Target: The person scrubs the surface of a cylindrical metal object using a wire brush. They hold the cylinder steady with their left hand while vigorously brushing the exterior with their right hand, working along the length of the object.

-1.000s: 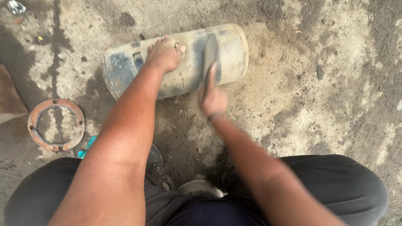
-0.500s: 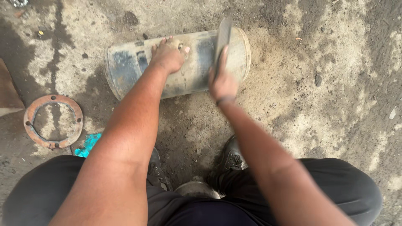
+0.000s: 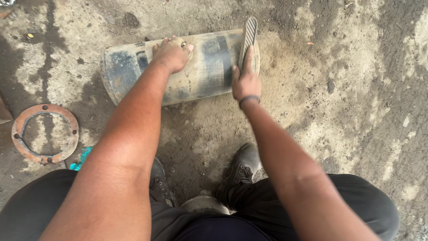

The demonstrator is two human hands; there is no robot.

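A dusty grey metal cylinder (image 3: 200,71) with dark bands lies on its side on the dirt floor. My left hand (image 3: 170,54) presses down on its top near the middle. My right hand (image 3: 245,80) grips a flat ridged file (image 3: 248,41), index finger stretched along the blade. The file stands on the cylinder's right end and points away from me.
A rusty flange ring (image 3: 44,133) with bolt holes lies on the ground at the left, a scrap of turquoise material (image 3: 81,159) beside it. My two black shoes (image 3: 240,169) are planted below the cylinder. Oil-stained dirt surrounds everything.
My right hand has pushed the file forward and to the right, from the cylinder's middle to its right end. The left hand has stayed on top.
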